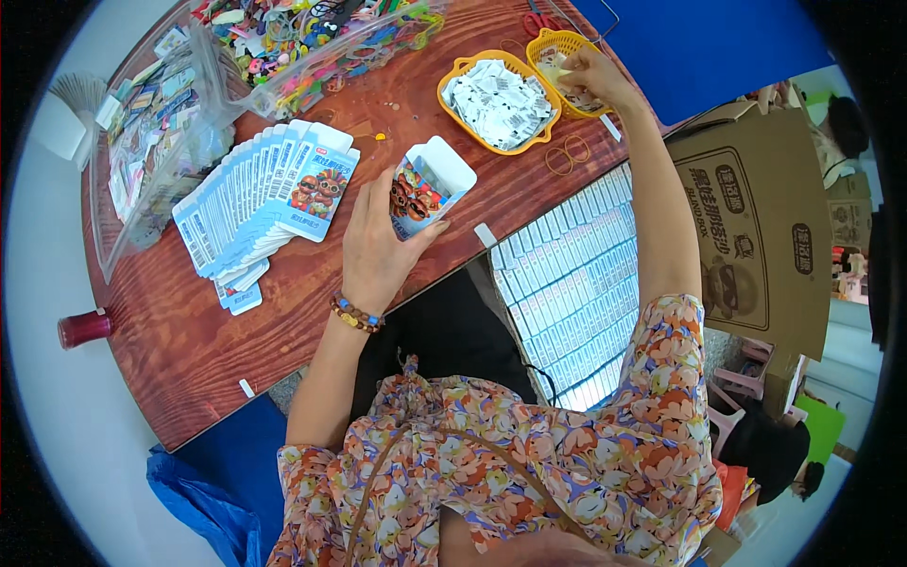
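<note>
Open printed box (418,200) in the left hand (378,244), just right of the fan of flat cartons (255,194).
The box was tilted over the red-brown table (387,99), a white flap spread at its mouth, the left thumb and fingers clamped on its sides. Well to the right of the fan and farther from the person, the right hand (597,80) reached into a small yellow basket (546,40), its fingers bent and close together; whether they pinched anything could not be told. Between that basket and the fan stood a larger yellow basket (468,133) heaped with white sachets (501,102). Beyond the fan lay a clear bin (326,71) of small colourful pieces; rows of packed boxes (572,283) stood right of the fan, past the table's near edge.
</note>
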The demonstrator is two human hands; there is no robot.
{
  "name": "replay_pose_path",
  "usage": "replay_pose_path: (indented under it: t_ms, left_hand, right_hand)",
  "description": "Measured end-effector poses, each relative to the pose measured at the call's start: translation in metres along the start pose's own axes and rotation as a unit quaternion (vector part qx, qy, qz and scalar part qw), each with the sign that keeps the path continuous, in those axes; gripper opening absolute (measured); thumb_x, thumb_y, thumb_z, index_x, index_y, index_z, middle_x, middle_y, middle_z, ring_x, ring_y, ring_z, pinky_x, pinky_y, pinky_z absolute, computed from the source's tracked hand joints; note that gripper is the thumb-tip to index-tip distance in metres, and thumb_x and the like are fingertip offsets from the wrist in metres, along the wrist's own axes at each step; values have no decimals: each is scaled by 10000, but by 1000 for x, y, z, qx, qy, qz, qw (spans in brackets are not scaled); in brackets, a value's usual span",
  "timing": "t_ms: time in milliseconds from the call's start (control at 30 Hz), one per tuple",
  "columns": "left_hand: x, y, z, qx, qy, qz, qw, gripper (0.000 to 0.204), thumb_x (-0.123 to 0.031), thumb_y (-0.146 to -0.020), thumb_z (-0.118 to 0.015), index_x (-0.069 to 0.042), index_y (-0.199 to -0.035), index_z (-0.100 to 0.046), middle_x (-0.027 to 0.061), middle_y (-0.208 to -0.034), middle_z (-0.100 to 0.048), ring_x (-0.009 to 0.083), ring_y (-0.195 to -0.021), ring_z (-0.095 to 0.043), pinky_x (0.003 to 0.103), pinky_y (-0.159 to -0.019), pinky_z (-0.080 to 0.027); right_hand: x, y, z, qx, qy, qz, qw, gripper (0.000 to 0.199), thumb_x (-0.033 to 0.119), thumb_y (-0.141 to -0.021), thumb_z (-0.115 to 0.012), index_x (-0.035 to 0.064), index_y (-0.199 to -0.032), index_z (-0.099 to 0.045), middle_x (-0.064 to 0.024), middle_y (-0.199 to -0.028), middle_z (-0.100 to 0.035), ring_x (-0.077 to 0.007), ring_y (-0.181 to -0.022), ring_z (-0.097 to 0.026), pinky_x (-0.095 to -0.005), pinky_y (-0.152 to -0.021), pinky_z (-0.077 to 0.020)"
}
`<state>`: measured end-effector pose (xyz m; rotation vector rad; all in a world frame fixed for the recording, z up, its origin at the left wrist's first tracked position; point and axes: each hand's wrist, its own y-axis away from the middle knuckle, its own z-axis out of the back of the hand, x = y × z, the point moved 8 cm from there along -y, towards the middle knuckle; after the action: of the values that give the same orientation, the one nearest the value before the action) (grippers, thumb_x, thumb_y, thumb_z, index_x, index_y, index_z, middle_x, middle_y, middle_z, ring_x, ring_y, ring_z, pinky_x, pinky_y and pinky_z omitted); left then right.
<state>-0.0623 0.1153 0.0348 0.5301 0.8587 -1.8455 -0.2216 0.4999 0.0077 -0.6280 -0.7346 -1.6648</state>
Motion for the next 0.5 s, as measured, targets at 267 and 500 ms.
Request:
replay_pose_path:
  t_ms: [267, 500]
  left_hand:
    - [4, 10, 8, -16, -14, -3, 1000, 806, -256, -674, -881, 18, -1315, -476, 198, -1130, -582, 360, -1047, -600, 432, -868, -518]
    - [3, 15, 20, -77, -29, -27, 996, 807, -234, -646, -895, 22, -1298, -494, 198, -1126, -607, 357, -998, -627, 424, -799, -546]
  right_hand:
    - [23, 14, 12, -111, -68, 70, 989, 336, 109, -904, -666, 7, -1221, -620, -42, -795, -659, -74, -597, -581, -179, -483, -380]
    - [182, 155, -80, 90, -143, 126, 977, 193, 68, -891, -678, 56, -1077, -729, 37, -731, -620, 3, -556, -463, -163, -489, -327]
